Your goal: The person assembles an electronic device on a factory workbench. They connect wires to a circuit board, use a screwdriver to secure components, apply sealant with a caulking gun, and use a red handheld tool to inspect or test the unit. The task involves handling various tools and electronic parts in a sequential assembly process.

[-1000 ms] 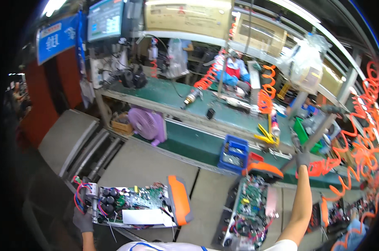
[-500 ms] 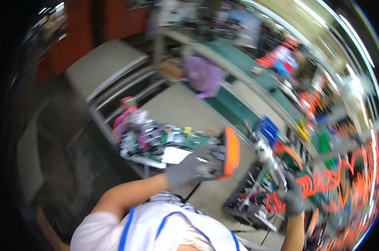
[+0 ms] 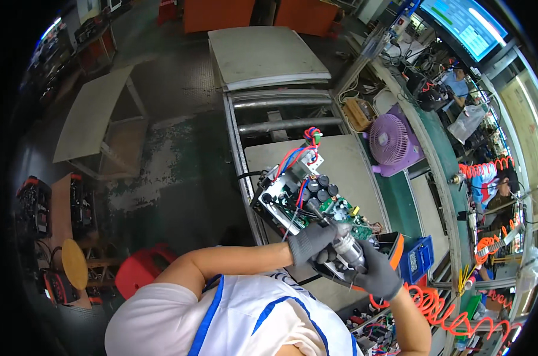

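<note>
Open machine (image 3: 340, 207), one: on the grey worktop (image 3: 346, 157), in front of the person; circuit board exposed, red and blue wires (image 3: 292, 157) at the far end, orange end cap (image 3: 397, 252) at the near end.

Metal power tool (image 3: 350, 250), one: held over the machine; tip contact cannot be told.

Right hand (image 3: 378, 274), grey-gloved: fingers wrapped round the tool's body.

Left hand (image 3: 310, 242), grey-gloved: fingers curled by the tool's front; their grip cannot be told.

Step, as judged: lining up the tool; calls for steady aim, wires kept clear.

Blue bin (image 3: 428, 248): small metallic parts inside.

Cardboard box (image 3: 359, 114), beside purple fan (image 3: 389, 139): contents unclear.
</note>
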{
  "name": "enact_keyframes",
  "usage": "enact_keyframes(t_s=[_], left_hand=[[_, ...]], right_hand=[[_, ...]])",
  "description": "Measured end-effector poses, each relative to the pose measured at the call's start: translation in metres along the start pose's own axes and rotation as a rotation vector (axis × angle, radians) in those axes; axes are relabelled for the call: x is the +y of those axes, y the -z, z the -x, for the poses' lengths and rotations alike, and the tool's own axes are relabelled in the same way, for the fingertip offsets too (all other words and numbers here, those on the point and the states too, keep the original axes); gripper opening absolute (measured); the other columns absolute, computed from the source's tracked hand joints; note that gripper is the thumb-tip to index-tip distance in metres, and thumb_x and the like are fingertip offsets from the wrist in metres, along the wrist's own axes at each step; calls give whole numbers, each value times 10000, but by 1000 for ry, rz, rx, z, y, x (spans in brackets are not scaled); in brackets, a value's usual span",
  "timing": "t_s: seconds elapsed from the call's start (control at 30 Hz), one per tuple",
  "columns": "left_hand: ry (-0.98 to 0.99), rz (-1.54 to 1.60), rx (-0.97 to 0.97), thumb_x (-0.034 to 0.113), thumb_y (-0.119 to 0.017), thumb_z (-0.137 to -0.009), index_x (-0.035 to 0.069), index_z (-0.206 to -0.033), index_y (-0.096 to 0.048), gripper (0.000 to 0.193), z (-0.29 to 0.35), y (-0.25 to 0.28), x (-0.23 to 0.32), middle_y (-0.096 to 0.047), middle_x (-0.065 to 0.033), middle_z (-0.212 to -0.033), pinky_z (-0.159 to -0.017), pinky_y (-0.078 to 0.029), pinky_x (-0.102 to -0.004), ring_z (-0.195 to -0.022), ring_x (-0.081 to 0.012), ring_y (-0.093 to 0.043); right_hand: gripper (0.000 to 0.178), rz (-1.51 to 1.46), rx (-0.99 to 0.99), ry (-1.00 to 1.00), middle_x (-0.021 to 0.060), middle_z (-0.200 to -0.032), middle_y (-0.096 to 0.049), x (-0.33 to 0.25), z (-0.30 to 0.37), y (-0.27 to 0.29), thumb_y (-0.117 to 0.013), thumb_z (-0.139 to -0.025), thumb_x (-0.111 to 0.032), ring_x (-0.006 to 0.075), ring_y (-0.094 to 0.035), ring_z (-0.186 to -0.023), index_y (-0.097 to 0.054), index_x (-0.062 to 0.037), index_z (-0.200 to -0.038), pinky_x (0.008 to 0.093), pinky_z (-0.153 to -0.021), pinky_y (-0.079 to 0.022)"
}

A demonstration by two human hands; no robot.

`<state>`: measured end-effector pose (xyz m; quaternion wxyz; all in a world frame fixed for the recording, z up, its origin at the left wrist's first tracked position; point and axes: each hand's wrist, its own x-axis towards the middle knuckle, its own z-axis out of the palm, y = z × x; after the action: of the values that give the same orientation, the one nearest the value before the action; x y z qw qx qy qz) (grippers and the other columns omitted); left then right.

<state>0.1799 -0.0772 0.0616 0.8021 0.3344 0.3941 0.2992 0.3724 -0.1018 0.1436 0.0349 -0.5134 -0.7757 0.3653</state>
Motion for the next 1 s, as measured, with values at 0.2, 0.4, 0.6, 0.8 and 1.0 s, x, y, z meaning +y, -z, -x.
enact_keyframes(t_s=[0.2,0.4,0.6,0.8,1.0], left_hand=[[-54,-43,25,599,-476,-863,79,-903,-652,551,0,40,3,-613,-39,-633,-375,-372,-213,-443,-80,-524],[-624,-357,309,469,-646,-842,37,-937,-640,443,21,86,-15,-615,-37,-689,-526,-459,-286,-564,-117,-552],[-734,-1320,1021,347,-775,-675,73,-1068,-571,521,27,129,22,-606,-86,-836,-627,-479,-360,-745,-235,-607],[-777,-1514,996,370,-714,-717,103,-835,-564,329,-10,154,8,-579,-65,-601,-470,-460,-397,-537,-256,-598],[-900,-1496,995,349,-697,-733,101,-758,-576,278,-17,157,4,-534,-67,-539,-439,-440,-379,-475,-246,-563]], right_hand=[[635,72,-102,117,246,-936,-624,-16,-45,-3,-702,-719,-221,406,-628,-860,-402,15,-1227,458,-741,-492],[779,204,119,190,249,-893,-618,-9,-61,-11,-699,-744,-284,407,-632,-765,-316,-106,-1399,474,-658,-501],[805,491,142,178,173,-797,-560,-3,-90,-4,-706,-727,-309,340,-599,-649,-324,-326,-1436,440,-575,-486],[817,522,125,239,148,-792,-538,4,-107,-15,-731,-677,-299,313,-573,-663,-380,-322,-1415,433,-575,-474],[781,515,135,303,139,-779,-540,12,-116,-19,-719,-708,-279,308,-579,-675,-383,-335,-1410,429,-567,-464]])
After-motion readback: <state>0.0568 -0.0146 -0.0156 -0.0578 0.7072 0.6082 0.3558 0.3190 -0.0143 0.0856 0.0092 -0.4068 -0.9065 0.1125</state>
